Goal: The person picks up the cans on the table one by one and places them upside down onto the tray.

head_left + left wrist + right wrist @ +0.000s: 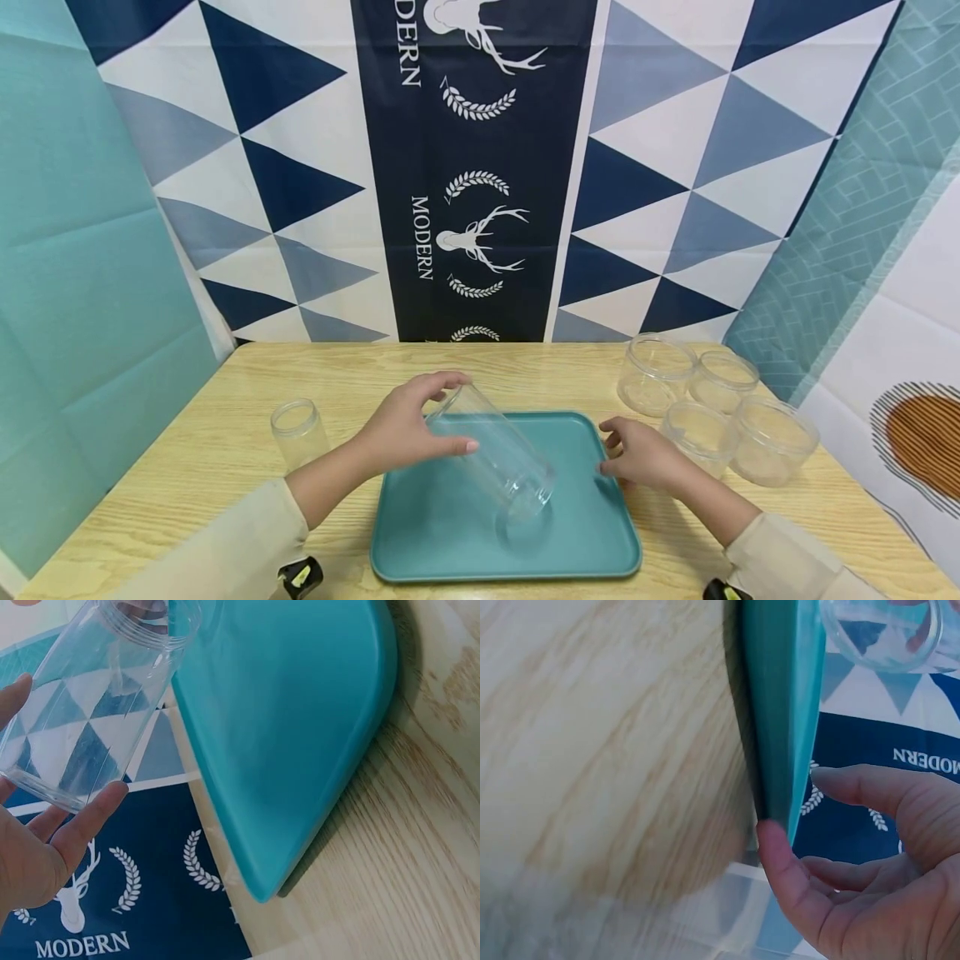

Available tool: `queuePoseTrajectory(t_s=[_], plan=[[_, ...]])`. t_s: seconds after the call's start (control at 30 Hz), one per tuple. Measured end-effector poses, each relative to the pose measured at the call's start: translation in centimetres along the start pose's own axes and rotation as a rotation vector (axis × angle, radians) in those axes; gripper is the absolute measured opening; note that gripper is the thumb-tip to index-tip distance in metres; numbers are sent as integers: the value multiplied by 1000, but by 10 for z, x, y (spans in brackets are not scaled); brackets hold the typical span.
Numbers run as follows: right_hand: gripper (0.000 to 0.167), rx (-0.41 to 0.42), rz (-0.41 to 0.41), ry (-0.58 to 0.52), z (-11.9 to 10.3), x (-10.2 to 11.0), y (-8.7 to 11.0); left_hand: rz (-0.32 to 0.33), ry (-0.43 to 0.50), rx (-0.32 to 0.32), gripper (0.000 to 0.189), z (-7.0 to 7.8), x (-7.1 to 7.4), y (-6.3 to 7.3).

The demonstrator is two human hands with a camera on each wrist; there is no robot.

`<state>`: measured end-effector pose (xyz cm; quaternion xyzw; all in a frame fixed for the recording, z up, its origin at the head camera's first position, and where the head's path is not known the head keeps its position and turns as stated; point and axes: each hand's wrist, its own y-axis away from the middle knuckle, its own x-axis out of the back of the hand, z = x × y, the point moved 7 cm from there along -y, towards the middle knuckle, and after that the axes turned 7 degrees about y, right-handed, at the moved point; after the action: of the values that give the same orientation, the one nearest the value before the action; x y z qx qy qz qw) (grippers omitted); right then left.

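Observation:
My left hand [408, 425] grips a tall clear plastic jar [491, 450] near its upper end, thumb on the near side and fingers around the far side. The jar tilts down to the right, above a teal tray [427, 542]. In the left wrist view its ridged, threaded mouth [154, 630] points away from the palm. At the tray's right edge is my right hand [645, 450], fingers loosely bent with nothing between them. A fingertip [772, 836] lies close against the tray's side in the right wrist view; I cannot tell whether it touches.
Another clear jar [298, 433] stands on the wooden table [225, 500], left of the tray and partly behind my left forearm. Several short, wide clear jars [772, 442] cluster at the right, beyond my right hand. A patterned cloth [480, 167] hangs behind the table.

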<state>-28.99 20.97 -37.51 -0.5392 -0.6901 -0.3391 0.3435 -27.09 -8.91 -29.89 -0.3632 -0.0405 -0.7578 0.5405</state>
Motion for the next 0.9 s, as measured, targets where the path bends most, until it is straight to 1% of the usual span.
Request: queuePoseTrajectory(t_s=[0.07,0.17,0.3,0.4,0.57,0.73,0.9], plan=[[66,-26,-25,-47,2,-3,0,-5,-19,-2,74,2,1,2],[65,-39,-54,-104,4,-6,-1,-10,-37,3,73,5,4,4],[63,-32,-67,-134,5,-8,-3,-12,-52,7,72,8,6,6],[62,-31,-61,-133,5,-9,-3,-11,-64,6,72,9,9,8],[60,-26,-51,-125,5,-9,-4,-8,-113,1,73,11,15,10],[61,-31,-50,-109,5,-9,-4,3,-183,-41,73,14,21,11],[62,-36,-51,-105,5,-10,-3,5,-249,-66,73,15,27,14]])
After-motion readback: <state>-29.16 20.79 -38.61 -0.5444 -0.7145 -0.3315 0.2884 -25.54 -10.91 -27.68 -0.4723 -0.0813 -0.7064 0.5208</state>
